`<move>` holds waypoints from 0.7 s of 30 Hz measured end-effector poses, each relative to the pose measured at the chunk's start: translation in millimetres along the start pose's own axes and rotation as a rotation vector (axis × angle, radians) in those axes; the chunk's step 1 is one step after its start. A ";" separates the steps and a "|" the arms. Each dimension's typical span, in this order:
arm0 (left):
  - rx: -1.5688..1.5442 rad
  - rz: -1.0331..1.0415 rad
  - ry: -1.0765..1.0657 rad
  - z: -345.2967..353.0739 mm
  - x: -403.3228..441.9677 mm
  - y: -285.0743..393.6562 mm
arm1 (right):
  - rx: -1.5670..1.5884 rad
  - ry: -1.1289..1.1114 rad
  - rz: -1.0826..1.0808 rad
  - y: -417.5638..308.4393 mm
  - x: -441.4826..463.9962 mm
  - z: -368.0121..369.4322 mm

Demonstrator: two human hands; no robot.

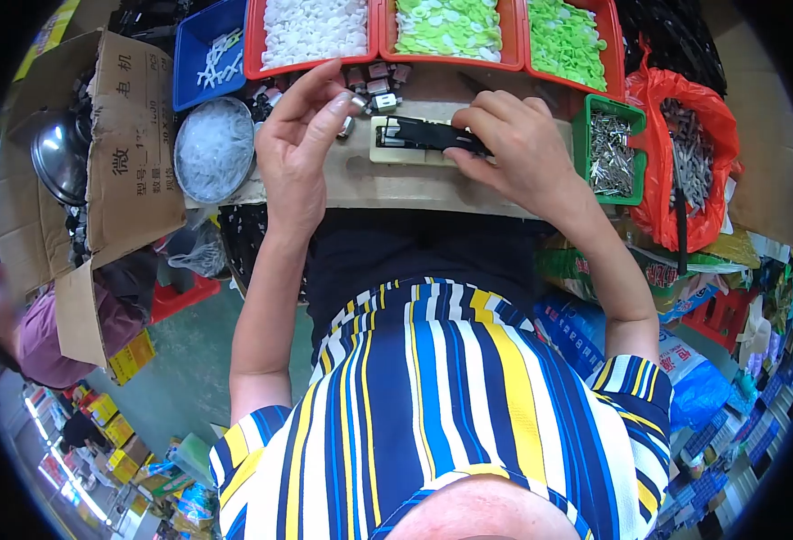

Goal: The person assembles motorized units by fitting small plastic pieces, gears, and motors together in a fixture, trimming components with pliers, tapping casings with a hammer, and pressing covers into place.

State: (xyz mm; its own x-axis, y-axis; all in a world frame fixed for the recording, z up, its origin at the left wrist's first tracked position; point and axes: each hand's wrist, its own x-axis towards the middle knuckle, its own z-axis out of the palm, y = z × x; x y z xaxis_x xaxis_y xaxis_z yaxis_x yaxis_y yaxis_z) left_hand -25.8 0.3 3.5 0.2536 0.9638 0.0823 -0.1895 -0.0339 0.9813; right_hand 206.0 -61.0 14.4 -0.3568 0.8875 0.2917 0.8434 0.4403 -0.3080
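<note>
A black plastic housing (428,135) lies on a cream-coloured block (396,154) at the middle of the worktable. My right hand (509,144) pinches the right end of the housing between thumb and fingers. To the left, my left hand (302,135) is raised with thumb and fingertips close together near a small whitish piece, too small to name. Small metal motors (383,103) with pink and white ends lie loose just beyond that hand, and one more sits between it and the block.
Red trays hold white pieces (315,34), mixed green and white pieces (449,29) and green pieces (566,45). A blue tray (185,67), a round bowl (215,151), a green tray (580,148) and a red bag (716,216) flank them. A person (63,333) sits at left.
</note>
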 end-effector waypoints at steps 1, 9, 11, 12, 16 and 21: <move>0.005 0.000 0.003 -2.7 -1.5 -0.8 | 0.005 0.001 -0.002 -1.7 2.3 1.4; 0.044 -0.018 0.053 -12.5 -9.5 -9.8 | -0.060 -0.117 -0.045 -5.1 15.9 1.4; 0.048 -0.023 0.055 -13.6 -10.5 -10.8 | -0.073 -0.139 -0.040 -5.6 16.6 1.3; 0.059 -0.028 0.051 -14.0 -10.8 -11.5 | -0.083 -0.156 -0.030 -5.8 16.7 1.4; 0.145 0.033 0.052 -11.6 -12.9 -12.7 | -0.058 -0.158 -0.019 -3.8 15.8 3.4; 0.905 0.493 -0.105 3.7 -23.1 -6.3 | -0.003 -0.083 0.013 -6.0 6.9 0.0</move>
State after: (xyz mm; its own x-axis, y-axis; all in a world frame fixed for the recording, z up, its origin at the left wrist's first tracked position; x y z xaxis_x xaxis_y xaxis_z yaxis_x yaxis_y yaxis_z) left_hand -26.9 -22.7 -3.9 0.4306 0.7628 0.4824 0.4783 -0.6461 0.5948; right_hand 198.5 -57.5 18.3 -0.3777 0.9015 0.2114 0.8493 0.4283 -0.3088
